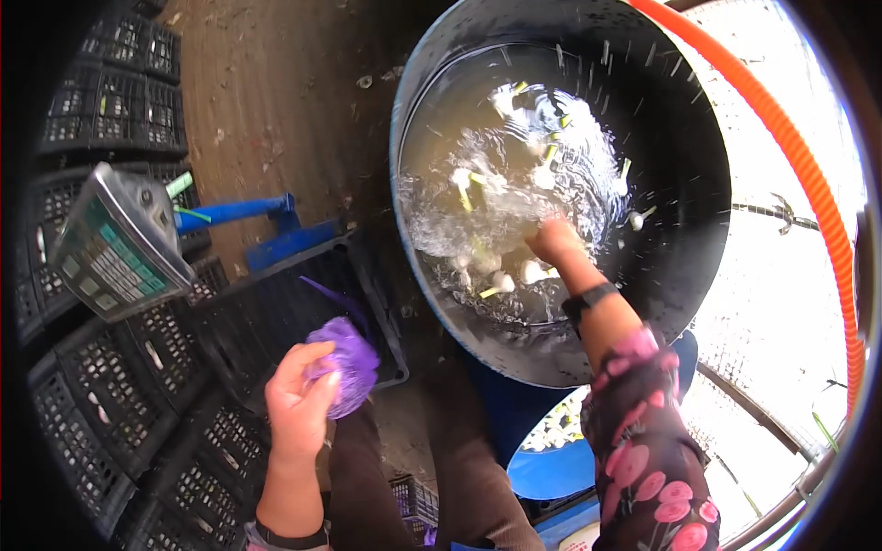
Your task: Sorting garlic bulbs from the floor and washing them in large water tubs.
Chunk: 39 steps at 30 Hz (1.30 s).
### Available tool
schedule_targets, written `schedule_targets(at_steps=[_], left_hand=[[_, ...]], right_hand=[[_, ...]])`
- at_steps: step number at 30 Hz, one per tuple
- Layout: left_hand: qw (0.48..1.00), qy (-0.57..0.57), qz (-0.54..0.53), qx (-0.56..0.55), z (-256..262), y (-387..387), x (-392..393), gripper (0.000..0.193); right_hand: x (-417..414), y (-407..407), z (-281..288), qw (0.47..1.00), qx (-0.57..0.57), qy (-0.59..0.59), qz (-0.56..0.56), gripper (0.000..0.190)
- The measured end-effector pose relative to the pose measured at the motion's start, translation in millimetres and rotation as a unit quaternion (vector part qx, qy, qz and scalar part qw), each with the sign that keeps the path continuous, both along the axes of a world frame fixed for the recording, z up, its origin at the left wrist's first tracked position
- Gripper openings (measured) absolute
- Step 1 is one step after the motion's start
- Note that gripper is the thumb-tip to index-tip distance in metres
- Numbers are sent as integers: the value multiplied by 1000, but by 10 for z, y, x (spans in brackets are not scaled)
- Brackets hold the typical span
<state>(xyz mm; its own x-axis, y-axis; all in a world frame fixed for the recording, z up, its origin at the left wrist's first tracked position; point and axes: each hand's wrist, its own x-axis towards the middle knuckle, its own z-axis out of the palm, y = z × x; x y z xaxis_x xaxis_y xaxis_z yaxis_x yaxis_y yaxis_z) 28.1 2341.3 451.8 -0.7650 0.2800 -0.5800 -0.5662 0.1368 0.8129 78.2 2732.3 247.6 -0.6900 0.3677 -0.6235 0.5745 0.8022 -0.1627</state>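
My left hand (pixel 300 392) pinches a bunched purple mesh net bag (pixel 353 368) between thumb and fingers, left of the barrel. My right hand (pixel 555 241) reaches down into a large barrel (pixel 679 227) with a dark inside and a blue rim. Splashing, murky water (pixel 441 148) covers its fingers, so their grip is hidden. Around it float several white garlic bulbs with short green stems; one bulb (pixel 504 282) lies just below the hand and another (pixel 637 220) drifts near the right wall.
At the left stands a weighing scale's display (pixel 124 255) on a blue post (pixel 234 212), above a black tray (pixel 275 330). Black plastic crates (pixel 114 392) are stacked beyond. A blue tub (pixel 551 475) with white-green pieces sits below the barrel. An orange corrugated hose (pixel 792 127) arcs along the right.
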Motion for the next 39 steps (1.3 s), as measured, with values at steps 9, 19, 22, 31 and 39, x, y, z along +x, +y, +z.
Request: schedule_targets(at_steps=[9, 19, 22, 31, 39], left_hand=[[935, 14, -346, 81, 216, 1594, 32, 33], [624, -164, -734, -211, -2169, 3001, -620, 33], [448, 29, -849, -279, -2240, 3321, -702, 48], [617, 76, -779, -82, -1729, 3398, -297, 59], [914, 86, -388, -82, -130, 1818, -124, 23]], right_hand=[[553, -800, 1967, 747, -611, 184, -187, 43], [1223, -1141, 1654, 920, -215, 326, -37, 15], [1197, -1135, 1540, 901, -228, 354, -103, 17], [1251, -1144, 1544, 893, -147, 393, -162, 34], [1054, -1253, 1889, 862, -222, 336, -307, 49]])
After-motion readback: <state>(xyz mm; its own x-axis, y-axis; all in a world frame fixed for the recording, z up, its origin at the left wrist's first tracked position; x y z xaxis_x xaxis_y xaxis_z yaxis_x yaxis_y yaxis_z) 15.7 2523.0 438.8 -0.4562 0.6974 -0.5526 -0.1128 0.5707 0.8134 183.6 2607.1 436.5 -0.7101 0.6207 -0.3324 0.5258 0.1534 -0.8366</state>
